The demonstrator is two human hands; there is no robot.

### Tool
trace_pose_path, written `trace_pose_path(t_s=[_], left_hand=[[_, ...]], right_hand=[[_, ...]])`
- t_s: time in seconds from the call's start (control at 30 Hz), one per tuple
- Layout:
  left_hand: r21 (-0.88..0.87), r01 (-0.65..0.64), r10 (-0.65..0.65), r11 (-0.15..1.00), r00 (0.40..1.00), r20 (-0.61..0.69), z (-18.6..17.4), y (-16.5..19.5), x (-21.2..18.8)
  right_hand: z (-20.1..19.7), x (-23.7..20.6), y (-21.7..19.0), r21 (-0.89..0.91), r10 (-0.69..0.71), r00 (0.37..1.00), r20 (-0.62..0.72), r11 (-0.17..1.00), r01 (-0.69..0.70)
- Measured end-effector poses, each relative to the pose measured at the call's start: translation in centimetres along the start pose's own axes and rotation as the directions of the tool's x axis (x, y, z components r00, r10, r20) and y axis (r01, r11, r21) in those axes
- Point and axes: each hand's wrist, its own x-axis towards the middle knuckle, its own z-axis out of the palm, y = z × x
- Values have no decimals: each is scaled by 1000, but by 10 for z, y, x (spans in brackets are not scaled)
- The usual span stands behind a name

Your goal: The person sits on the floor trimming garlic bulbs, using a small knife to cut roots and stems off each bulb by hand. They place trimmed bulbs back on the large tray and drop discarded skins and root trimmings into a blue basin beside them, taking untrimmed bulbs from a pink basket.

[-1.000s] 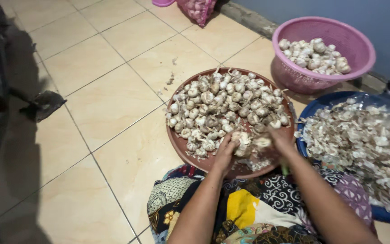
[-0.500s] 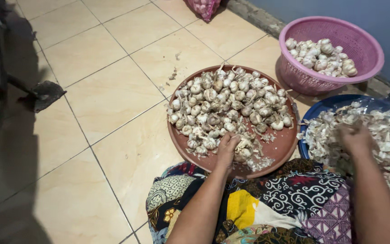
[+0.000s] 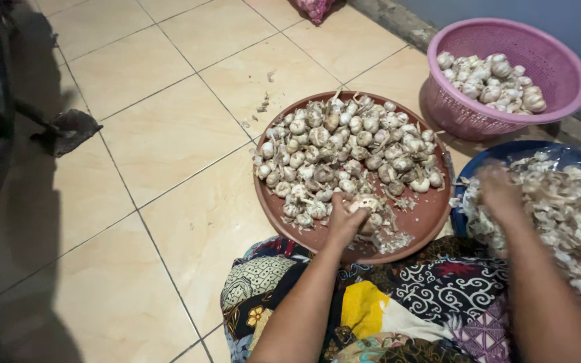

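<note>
Head view: right hand blurred over garlic skins, grip unclear.

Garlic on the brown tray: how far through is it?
Done: the pink basket holds cleaned bulbs, and the blue tub is heaped with skins. In hand: the left hand grips a bulb; the blurred right hand is over the skins. Left: a large pile of garlic on the brown tray.

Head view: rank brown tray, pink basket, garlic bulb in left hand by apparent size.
1. Brown tray, widest.
2. Pink basket, clearly smaller, though it sits farther from the camera, so the true gap is unsure.
3. Garlic bulb in the left hand, by far smallest.
</note>
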Motion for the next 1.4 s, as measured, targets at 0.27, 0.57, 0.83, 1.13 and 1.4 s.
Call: trace_pose_path(t_s=[0.27,0.57,0.83,1.13,1.4], left_hand=[[-12,-135,135,991,990,37,-10,14,-4],[60,-74,75,995,997,-5,-4,32,-9],[13,101,-101,995,995,-5,-9,29,-7],[-112,-16,30,994,992,124,-5,-4,1],[-45,-41,45,998,995,85,-6,9,-3]], right_hand=[[56,-70,-89,440,-565,673,477,816,374],[51,-84,-100,287,-541,642,543,839,463],[62,-95,-103,209,-466,760,452,884,418],[99,-85,-80,255,-82,869,487,966,-52],[84,-66,-58,469,-523,773,358,817,336]])
